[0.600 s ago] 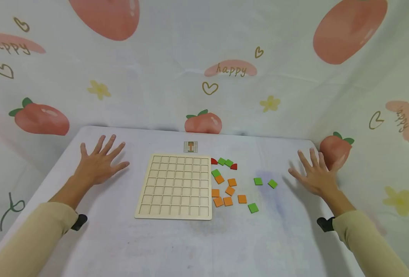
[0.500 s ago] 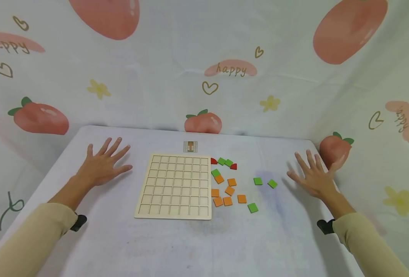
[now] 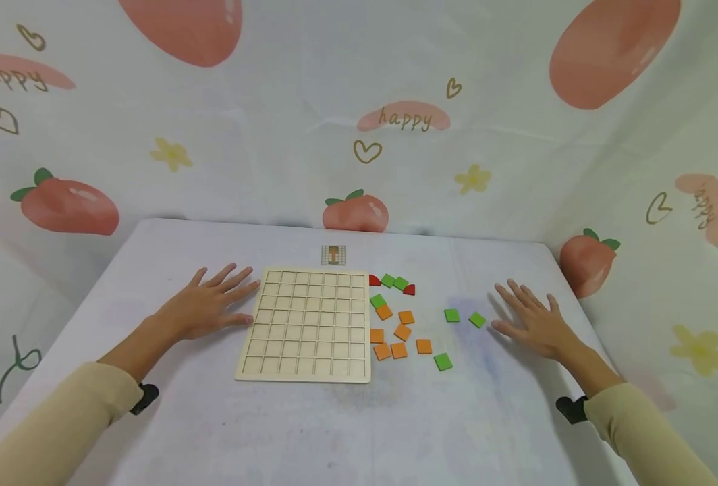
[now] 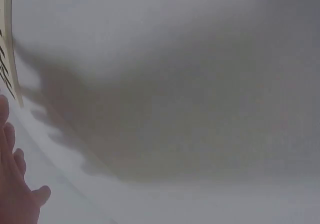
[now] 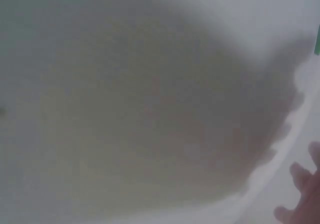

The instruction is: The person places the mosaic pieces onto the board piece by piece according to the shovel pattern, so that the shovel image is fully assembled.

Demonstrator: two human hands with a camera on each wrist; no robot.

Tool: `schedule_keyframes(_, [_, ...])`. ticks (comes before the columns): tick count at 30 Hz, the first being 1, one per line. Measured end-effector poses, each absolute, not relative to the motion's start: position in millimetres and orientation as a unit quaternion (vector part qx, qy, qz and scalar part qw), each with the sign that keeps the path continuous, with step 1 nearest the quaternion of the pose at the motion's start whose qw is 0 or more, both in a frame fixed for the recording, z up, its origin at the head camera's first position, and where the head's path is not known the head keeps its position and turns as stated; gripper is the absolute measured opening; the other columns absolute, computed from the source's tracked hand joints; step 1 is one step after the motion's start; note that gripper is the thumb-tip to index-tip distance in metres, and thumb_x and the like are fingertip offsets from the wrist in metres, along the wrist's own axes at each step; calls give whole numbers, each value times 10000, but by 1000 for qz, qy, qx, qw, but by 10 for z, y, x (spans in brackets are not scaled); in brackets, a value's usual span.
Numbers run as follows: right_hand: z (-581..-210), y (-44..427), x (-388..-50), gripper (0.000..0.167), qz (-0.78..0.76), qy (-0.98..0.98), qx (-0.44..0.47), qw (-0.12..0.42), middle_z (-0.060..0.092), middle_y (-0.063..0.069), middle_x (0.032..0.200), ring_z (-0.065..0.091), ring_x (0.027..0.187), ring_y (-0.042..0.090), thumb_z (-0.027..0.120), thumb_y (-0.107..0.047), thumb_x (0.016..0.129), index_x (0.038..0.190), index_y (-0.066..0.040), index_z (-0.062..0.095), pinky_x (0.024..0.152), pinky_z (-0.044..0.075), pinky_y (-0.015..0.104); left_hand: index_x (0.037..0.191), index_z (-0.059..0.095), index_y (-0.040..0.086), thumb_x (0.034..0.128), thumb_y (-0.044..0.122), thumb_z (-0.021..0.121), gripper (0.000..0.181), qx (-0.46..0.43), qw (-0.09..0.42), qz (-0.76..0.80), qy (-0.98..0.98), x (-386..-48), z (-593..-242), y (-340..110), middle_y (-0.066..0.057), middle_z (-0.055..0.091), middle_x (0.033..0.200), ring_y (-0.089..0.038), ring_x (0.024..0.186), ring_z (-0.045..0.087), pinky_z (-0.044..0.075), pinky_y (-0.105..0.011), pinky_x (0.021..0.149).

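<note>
While the pale grid board lies flat on the desk, green tiles, orange tiles and two red pieces are spread to its right, and a small gridded card lies beyond it. The left hand extends splayed fingers to the board's left edge, contact unclear; the right hand, similarly splayed, is well to its right. Both hold nothing. Only the head view shows the whole board; the left wrist view adds a finger-shaped shadow reaching its edge.
</note>
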State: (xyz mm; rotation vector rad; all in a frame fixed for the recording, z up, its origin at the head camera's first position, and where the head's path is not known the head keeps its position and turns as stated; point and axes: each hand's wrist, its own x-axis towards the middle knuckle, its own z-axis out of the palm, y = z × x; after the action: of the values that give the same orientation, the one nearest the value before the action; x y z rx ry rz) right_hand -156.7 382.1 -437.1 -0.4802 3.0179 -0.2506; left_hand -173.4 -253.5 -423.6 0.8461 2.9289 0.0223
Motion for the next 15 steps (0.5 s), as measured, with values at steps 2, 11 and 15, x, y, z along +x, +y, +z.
schedule_keyframes(2, [-4385, 3799, -1550, 831, -93, 981, -164, 39, 277, 232, 1591, 249, 1432, 492, 597, -539, 935, 1588, -168, 242, 1077, 84, 737, 1539, 401, 190, 940, 659, 493, 766, 289, 53, 12, 956, -1717, -4238, -2501, -99, 285, 1621, -386, 1486, 209, 146, -697, 1111])
schedule_keyframes(11, [-4489, 3705, -1524, 859, -175, 967, -186, -4, 607, 222, 1331, 494, 1285, 452, 793, -392, 836, 1506, -36, 389, 1047, 282, 659, 1536, 408, 188, 954, 662, 458, 752, 320, 57, -7, 946, -1652, -4322, -2453, -69, 345, 1597, -355, 1466, 291, 198, -684, 1109])
schedule_keyframes(15, [-4523, 3663, -1493, 810, -212, 962, -170, -14, 656, 203, 1260, 518, 1236, 472, 815, -346, 825, 1473, -38, 439, 998, 324, 681, 1539, 399, 179, 963, 640, 466, 741, 324, 56, -1, 945, -1634, -4348, -2459, -78, 342, 1597, -356, 1460, 304, 212, -684, 1104])
